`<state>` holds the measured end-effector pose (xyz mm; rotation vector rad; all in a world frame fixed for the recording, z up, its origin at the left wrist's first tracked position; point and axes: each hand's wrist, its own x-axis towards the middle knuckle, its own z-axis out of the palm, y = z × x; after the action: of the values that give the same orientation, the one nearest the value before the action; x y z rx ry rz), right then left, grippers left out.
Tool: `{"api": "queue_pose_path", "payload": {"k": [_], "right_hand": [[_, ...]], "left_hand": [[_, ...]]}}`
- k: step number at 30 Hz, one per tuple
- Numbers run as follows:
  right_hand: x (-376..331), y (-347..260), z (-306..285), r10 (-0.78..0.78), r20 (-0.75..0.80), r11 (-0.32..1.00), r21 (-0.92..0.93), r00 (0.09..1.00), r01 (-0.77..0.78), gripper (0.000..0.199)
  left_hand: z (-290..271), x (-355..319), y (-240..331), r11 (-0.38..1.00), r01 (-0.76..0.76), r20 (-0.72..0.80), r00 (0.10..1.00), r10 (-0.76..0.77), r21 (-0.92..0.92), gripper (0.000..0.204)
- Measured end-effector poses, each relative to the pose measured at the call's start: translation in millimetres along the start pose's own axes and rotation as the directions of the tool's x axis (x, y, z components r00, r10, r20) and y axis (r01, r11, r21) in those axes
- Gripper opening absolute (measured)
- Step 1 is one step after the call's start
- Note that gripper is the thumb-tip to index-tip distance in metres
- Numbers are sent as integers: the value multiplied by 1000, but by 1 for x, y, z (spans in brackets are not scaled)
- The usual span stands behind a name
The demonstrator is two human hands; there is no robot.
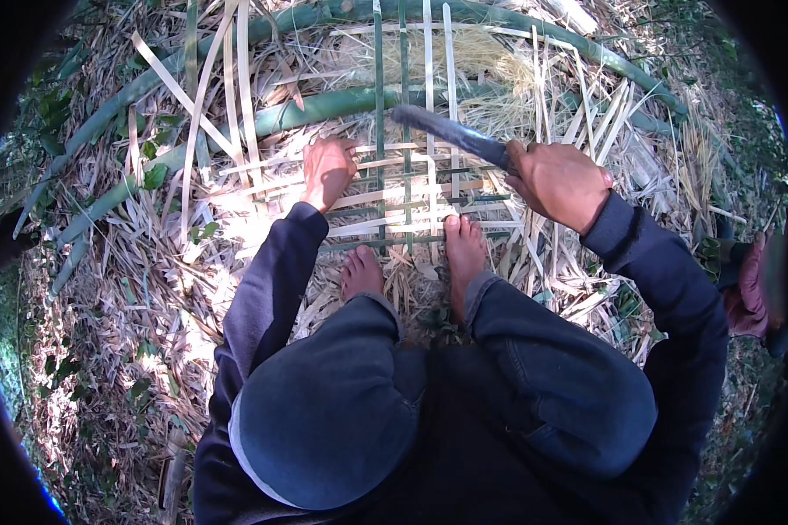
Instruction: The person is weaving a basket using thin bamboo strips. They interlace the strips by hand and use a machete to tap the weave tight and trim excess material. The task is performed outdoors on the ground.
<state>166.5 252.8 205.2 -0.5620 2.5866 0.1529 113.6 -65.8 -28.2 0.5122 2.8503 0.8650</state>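
On the ground before my feet lies a loose open weave of green and pale bamboo strips (396,219). My left hand (328,171) is closed at the left side of this weave, its fingers curled by the ends of the crosswise strips; what they grip, if anything, is hidden. In my right hand (562,182) is a machete (455,131), held by its handle. Its dark blade points left and crosses over the upright strips, beyond the woven part. From this view I cannot tell whether the blade touches them.
Two green bamboo poles (324,103) lie across the ground at the far side. Loose pale strips (203,96) lean over them at the left. My bare feet (464,254) stand at the weave's near edge. Dry bamboo litter covers the ground. Another person's sleeve (749,289) shows at the far right.
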Motion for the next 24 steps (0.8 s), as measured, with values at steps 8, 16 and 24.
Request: {"api": "queue_pose_path", "payload": {"k": [8, 16, 24], "right_hand": [[1, -6, 12, -72, 8, 996, 60, 997, 72, 20], [-2, 1, 6, -3, 84, 992, 126, 997, -7, 31], [-97, 22, 60, 598, -131, 664, 634, 791, -397, 42]], "left_hand": [[-4, -1, 2, 999, 28, 24, 999, -28, -15, 21], [1, 0, -2, 998, 39, 32, 999, -37, -51, 22], [-17, 16, 10, 967, 209, 131, 973, -191, -145, 27]]}}
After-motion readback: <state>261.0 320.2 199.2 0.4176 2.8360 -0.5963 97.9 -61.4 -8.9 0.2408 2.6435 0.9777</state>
